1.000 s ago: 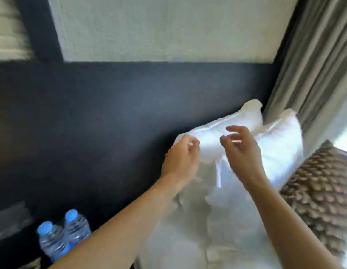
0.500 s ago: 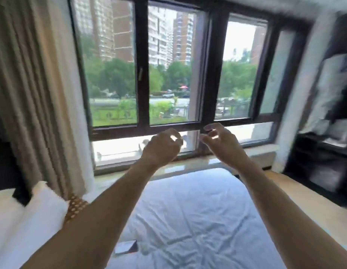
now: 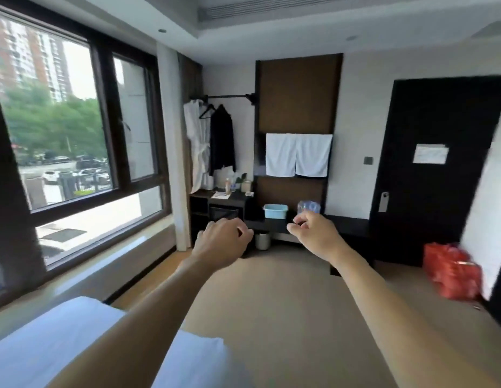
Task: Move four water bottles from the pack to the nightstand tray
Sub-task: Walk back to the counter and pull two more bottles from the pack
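A clear plastic pack of water bottles (image 3: 308,207) stands on a low dark bench (image 3: 347,224) against the far wall, across the room. Both my arms are stretched out in front of me. My left hand (image 3: 222,242) hangs in the air with its fingers loosely curled and nothing in it. My right hand (image 3: 313,233) is also empty, its thumb and fingers slightly apart, and it partly overlaps the bottom of the pack in the picture while being far from it. The nightstand and its tray are out of view.
A light blue basin (image 3: 275,211) sits on the bench left of the pack. A small bin (image 3: 262,241) stands under the dark desk (image 3: 218,197). A red bag (image 3: 451,271) lies on the floor by the black door (image 3: 440,169). The white bed corner (image 3: 75,340) is at bottom left; a window (image 3: 61,135) on the left.
The view has swung right, from the pillows and headboard, past the window, to the far wall with the bench. My hands let go of the pillow and now hang empty.
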The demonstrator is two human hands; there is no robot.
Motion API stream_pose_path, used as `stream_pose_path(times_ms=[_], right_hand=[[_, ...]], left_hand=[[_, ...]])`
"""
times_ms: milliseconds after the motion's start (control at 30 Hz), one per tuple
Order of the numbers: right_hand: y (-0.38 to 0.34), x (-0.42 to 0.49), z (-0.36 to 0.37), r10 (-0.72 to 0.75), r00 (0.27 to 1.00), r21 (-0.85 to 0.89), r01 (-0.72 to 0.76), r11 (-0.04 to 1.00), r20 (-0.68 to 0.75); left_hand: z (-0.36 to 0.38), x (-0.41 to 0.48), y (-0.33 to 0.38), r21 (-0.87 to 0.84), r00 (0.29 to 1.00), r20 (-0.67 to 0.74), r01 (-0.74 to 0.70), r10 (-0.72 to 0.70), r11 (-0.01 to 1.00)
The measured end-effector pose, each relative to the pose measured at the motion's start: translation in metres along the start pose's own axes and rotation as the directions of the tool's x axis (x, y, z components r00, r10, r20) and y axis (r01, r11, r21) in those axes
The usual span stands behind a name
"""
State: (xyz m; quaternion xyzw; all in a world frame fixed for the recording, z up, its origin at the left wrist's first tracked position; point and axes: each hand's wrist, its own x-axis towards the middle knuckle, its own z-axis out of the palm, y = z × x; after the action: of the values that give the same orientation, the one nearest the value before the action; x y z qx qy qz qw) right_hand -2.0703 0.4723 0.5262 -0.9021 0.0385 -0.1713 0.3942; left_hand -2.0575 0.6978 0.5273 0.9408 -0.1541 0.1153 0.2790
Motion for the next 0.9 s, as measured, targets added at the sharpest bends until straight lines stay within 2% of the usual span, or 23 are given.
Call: stream_pose_path(times_ms=[200,500,767,900], right_hand=[[0.128,0.150,-0.054,0.137,0.989,-0.047,-0.140,0.989,-0.061],[0.247,0.427,-0.020,0.158,0.981,0.029,-0.155,0.987,-0.117],[0.319,0.691,-0.034,0.233,0.960,0.046,-0.228,0.973,-0.158],[0.387,0.812,-0.027,0.271,0.948,0.090,-0.259,0.962,-0.169]], left_hand=[[0.112,0.172,0.026,-0.109,0.990,0.138,0.031,-0.016,0.994],[0.235,0.485,0.010,-0.127,0.991,0.106,-0.066,0.079,0.990],[0.317,0.784,-0.007,-0.142,0.982,0.174,-0.052,0.077,0.988],[0.386,0.912,0.001,-0.201,0.970,0.209,-0.079,0.122,0.976]])
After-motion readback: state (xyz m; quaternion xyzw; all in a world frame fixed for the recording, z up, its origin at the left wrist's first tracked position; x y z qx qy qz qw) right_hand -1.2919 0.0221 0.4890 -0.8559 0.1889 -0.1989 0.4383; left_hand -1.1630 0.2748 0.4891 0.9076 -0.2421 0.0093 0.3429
